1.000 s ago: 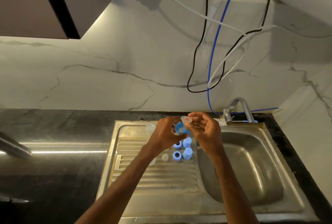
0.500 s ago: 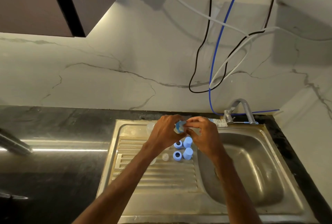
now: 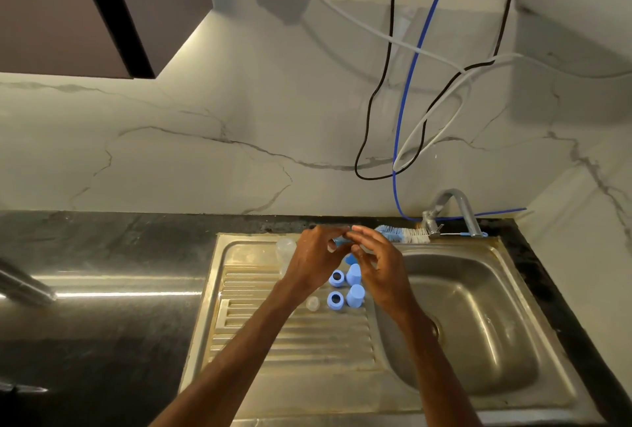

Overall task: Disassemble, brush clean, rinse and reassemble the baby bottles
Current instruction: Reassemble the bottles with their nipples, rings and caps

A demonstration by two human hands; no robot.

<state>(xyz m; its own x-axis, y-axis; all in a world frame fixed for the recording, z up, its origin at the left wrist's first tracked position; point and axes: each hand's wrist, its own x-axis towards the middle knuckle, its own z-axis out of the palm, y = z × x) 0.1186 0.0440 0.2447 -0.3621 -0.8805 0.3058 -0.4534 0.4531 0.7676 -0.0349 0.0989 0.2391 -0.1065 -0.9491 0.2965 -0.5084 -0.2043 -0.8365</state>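
The bottles are in bits, so the taking-apart step looks done. Just left of the shiny steel sink bowl (image 3: 478, 317), on the ribbed steel draining board (image 3: 290, 341), stand two blue plastic rings (image 3: 336, 300) and two blue plastic caps (image 3: 355, 296), close together. A small clear soft teat (image 3: 312, 303) sits beside them, a bit further from the bowl. A clear plastic bottle (image 3: 285, 248) is at the back of the board, partly hidden by an arm.

Both hands are up near the bowl's back left corner. The left hand (image 3: 318, 262) has its fingers curled round a small blue plastic piece (image 3: 339, 241). The right hand (image 3: 379, 269) meets it fingertip to fingertip at that piece, but I cannot tell if it pinches anything.

The blue and white bottle brush (image 3: 403, 234) lies on the rim behind the bowl. No hand holds it. I see no water coming from the grey metal tap (image 3: 455, 204) behind the bowl.

I cannot tell if the bits are washed. Putting them back together is mostly left to do, since no bottle here wears its ring, teat and cap.
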